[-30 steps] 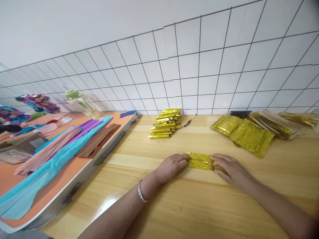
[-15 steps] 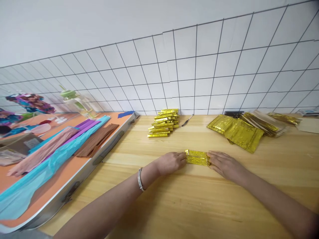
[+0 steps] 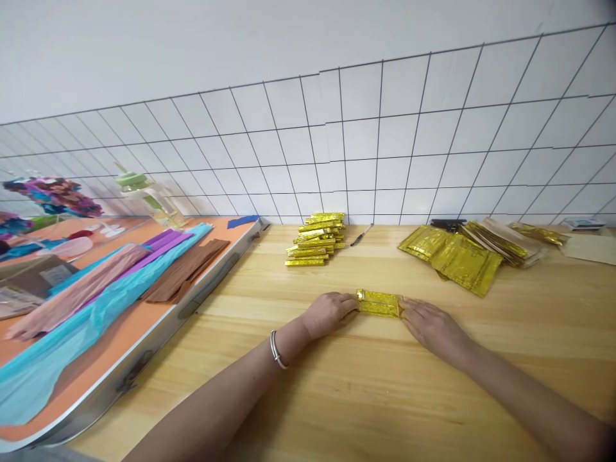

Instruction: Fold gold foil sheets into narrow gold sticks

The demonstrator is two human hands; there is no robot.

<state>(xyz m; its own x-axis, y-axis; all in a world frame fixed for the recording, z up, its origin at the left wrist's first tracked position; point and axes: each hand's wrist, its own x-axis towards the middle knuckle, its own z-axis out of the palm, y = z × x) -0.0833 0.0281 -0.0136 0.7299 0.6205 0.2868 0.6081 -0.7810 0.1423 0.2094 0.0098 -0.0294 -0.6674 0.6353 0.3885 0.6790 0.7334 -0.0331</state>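
A folded strip of gold foil paper (image 3: 379,303) lies on the wooden table (image 3: 337,385) in front of me. My left hand (image 3: 330,312), with a silver bangle on its wrist, pinches the strip's left end. My right hand (image 3: 430,324) presses on its right end with the fingers laid over it. Behind, near the wall, stands a stack of finished gold strips (image 3: 315,239). To the right lies a spread of flat gold foil sheets (image 3: 457,255).
A dark pen (image 3: 360,234) lies beside the stack. On the left an orange-topped table (image 3: 110,333) holds blue, pink, purple and brown crepe paper, a clear bottle with a green lid (image 3: 144,196) and paper flowers. A wire grid lines the white wall.
Both hands stay at the ends of the gold strip, which looks a little shorter and more tightly folded. The camera has shifted slightly.
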